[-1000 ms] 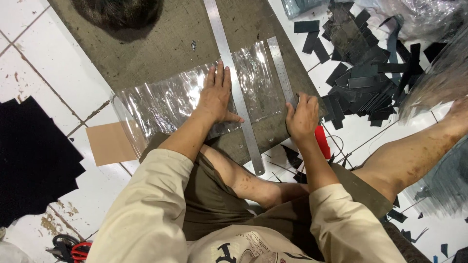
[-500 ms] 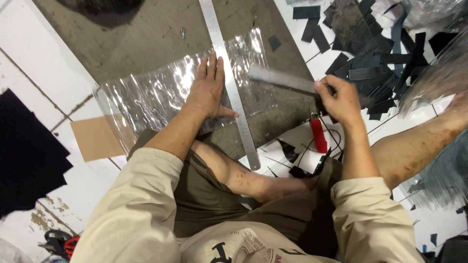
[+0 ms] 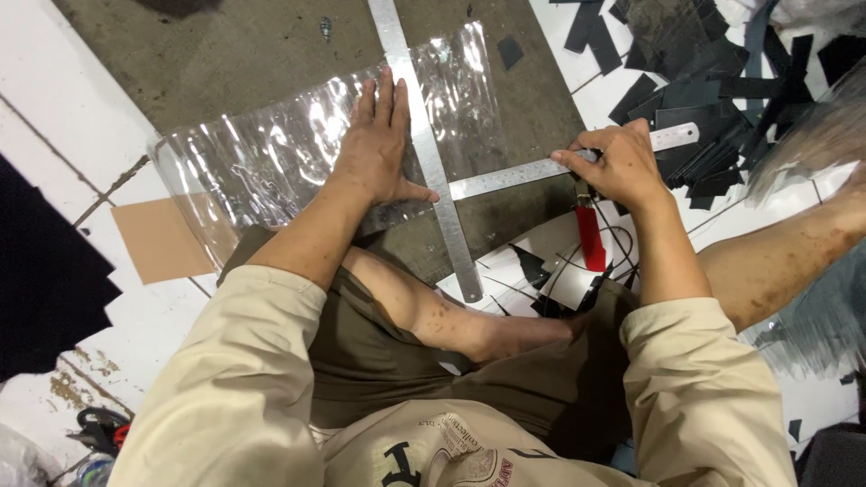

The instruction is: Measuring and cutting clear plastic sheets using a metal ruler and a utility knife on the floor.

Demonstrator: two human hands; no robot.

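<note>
My left hand (image 3: 374, 144) lies flat, fingers spread, on a clear plastic sheet (image 3: 271, 162) spread over a dark grey board (image 3: 253, 54). Its thumb touches a long steel ruler (image 3: 424, 149) that runs up and down across the sheet. My right hand (image 3: 618, 162) grips a shorter steel ruler (image 3: 514, 176) and holds it crosswise, its left end meeting the long ruler near my left thumb. A red-handled tool (image 3: 591, 236) lies just below my right hand.
A pile of black cut strips (image 3: 713, 108) lies at the upper right. A brown cardboard piece (image 3: 162, 239) sits left of the sheet, with black material (image 3: 45, 280) beyond it. My bare legs (image 3: 794, 252) are folded on the white tiled floor (image 3: 63, 135).
My right hand has lifted the shorter ruler from beside the long one, swung it sideways and laid it across. My left hand stays pressed on the sheet.
</note>
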